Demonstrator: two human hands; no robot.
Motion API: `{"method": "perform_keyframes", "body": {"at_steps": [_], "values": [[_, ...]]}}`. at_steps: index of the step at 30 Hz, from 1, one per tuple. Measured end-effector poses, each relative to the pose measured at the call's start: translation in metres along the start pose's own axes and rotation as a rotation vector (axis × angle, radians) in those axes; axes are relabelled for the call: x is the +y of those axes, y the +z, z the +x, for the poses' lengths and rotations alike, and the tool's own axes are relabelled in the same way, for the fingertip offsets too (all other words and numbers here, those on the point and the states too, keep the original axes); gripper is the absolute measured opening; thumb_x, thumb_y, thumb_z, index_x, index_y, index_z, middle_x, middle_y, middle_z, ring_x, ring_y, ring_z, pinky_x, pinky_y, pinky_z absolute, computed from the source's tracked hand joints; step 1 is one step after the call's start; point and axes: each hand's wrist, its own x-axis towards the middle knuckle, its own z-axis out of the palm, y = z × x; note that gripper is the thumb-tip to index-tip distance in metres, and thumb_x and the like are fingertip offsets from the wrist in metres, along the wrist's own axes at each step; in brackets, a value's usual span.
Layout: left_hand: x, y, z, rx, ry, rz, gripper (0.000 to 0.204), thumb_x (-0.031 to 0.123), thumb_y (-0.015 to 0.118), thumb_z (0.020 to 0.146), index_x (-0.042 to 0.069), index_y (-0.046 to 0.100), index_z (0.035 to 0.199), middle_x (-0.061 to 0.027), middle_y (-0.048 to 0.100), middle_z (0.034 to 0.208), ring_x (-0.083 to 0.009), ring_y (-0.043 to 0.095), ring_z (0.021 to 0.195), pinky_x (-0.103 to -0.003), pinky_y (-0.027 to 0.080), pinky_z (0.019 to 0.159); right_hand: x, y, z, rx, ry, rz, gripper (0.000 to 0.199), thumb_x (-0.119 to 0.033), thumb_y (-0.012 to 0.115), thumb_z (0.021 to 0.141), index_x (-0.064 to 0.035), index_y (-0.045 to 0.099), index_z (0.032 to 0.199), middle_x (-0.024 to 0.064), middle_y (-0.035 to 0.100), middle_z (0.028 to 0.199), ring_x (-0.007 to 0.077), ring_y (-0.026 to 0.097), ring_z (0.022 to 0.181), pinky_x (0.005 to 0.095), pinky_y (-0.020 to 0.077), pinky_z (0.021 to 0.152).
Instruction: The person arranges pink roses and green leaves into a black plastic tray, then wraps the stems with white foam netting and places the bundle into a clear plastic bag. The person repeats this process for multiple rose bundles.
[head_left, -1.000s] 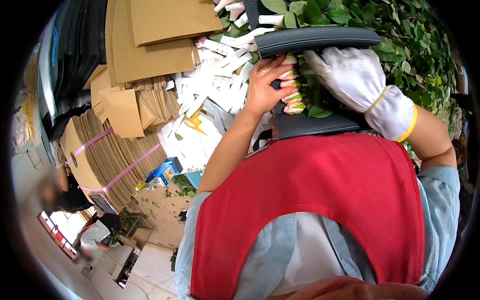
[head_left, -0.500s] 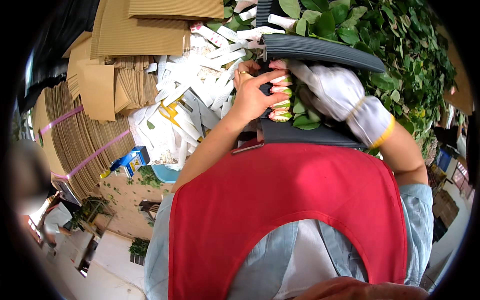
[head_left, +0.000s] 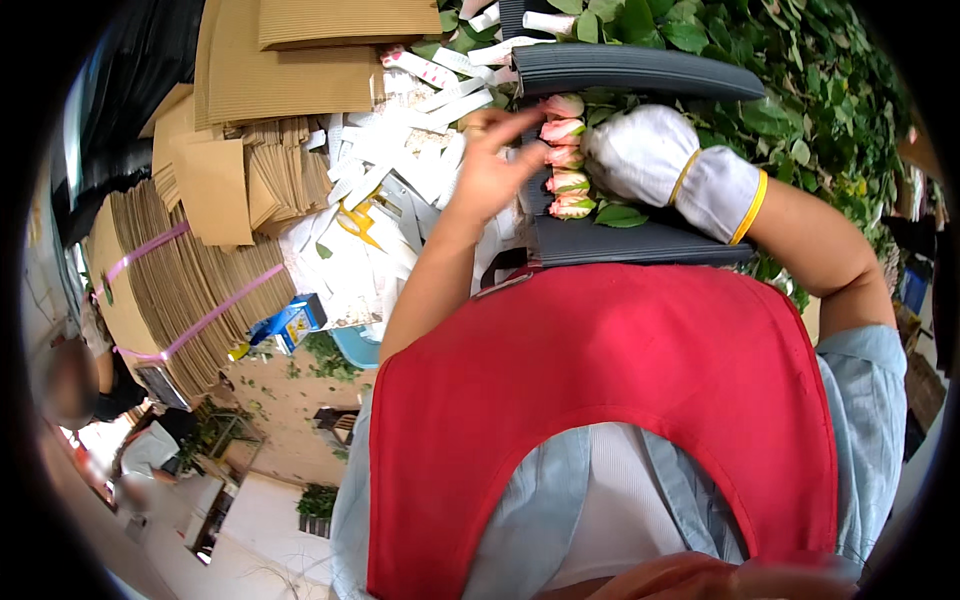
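A row of pink roses (head_left: 566, 157) with green outer petals lies on a black ribbed holder (head_left: 640, 235), heads toward the left. My left hand (head_left: 492, 170) is bare, with a ring-like band no longer clear through the blur. Its fingers are apart and hold nothing, the tips just left of the rose heads. My right hand (head_left: 642, 155), in a white glove with a yellow hem, is curled closed against the stem side of the roses. Its fingertips and whatever they grip are hidden. One green leaf (head_left: 621, 216) sticks out below the glove.
A black ribbed flap (head_left: 640, 70) rises beyond the roses. Dense leafy foliage (head_left: 830, 130) fills the right. White paper strips (head_left: 375, 165), yellow-handled scissors (head_left: 358, 222) and cardboard sheets (head_left: 290, 75) lie left, with bundled cardboard (head_left: 165, 280) and a blue box (head_left: 298, 322). People stand far left.
My left hand has drawn back left, off the rose heads. My right hand has gone from stretched fingers by the top rose to a curled shape. The whole view has shifted slightly.
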Motion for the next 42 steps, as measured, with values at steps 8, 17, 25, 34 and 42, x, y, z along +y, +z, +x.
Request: {"method": "perform_keyframes", "body": {"at_steps": [8, 17, 25, 34, 42], "values": [[0.036, 0.009, -0.024, -0.209, 0.089, 0.386, 0.044, 0.034, 0.084, 0.069, 0.02, 0.075, 0.11, -0.0058, 0.045, 0.102, -0.024, 0.044, 0.1, -0.037, 0.037, 0.093, 0.002, -0.005, -0.002, 0.044, 0.106, 0.182, 0.023, -0.032, 0.066, 0.081, -0.0089, 0.07, 0.081, 0.015, 0.068, 0.07, 0.0367, 0.067, 0.067, 0.0479, 0.0542, 0.06], [0.016, 0.011, -0.021, -0.163, -0.002, 0.263, 0.055, 0.039, 0.086, 0.066, 0.023, 0.074, 0.117, -0.0055, 0.043, 0.1, -0.024, 0.039, 0.103, -0.036, 0.033, 0.099, 0.003, -0.023, 0.009, -0.084, 0.185, 0.093, 0.039, -0.02, 0.061, 0.082, -0.0104, 0.063, 0.12, 0.0175, 0.07, 0.082, 0.0361, 0.069, 0.076, 0.048, 0.0557, 0.064], [0.01, 0.015, -0.027, -0.096, 0.005, 0.214, 0.056, 0.038, 0.086, 0.062, 0.028, 0.074, 0.116, -0.006, 0.043, 0.096, -0.024, 0.039, 0.1, -0.036, 0.034, 0.096, -0.018, -0.062, -0.018, -0.018, 0.065, -0.014, 0.025, -0.025, 0.059, 0.085, -0.0049, 0.066, 0.098, 0.0146, 0.068, 0.071, 0.0345, 0.069, 0.067, 0.0479, 0.0559, 0.059], [0.008, 0.015, -0.019, -0.128, 0.005, 0.176, 0.057, 0.027, 0.088, 0.058, 0.025, 0.075, 0.113, -0.0071, 0.045, 0.098, -0.0247, 0.042, 0.102, -0.037, 0.037, 0.095, -0.007, 0.017, -0.007, 0.047, -0.185, 0.105, 0.013, -0.023, 0.065, 0.086, -0.0111, 0.069, 0.089, 0.0137, 0.068, 0.074, 0.0343, 0.069, 0.069, 0.0451, 0.0545, 0.059], [0.012, 0.015, -0.019, -0.156, 0.059, 0.248, 0.058, 0.019, 0.087, 0.062, 0.019, 0.072, 0.118, -0.0049, 0.044, 0.101, -0.0208, 0.041, 0.101, -0.03, 0.04, 0.094, -0.016, -0.027, -0.019, -0.274, -0.074, 0.073, 0.01, -0.018, 0.066, 0.077, -0.0084, 0.068, 0.078, 0.0151, 0.068, 0.073, 0.0347, 0.068, 0.07, 0.0428, 0.0548, 0.06]]}}
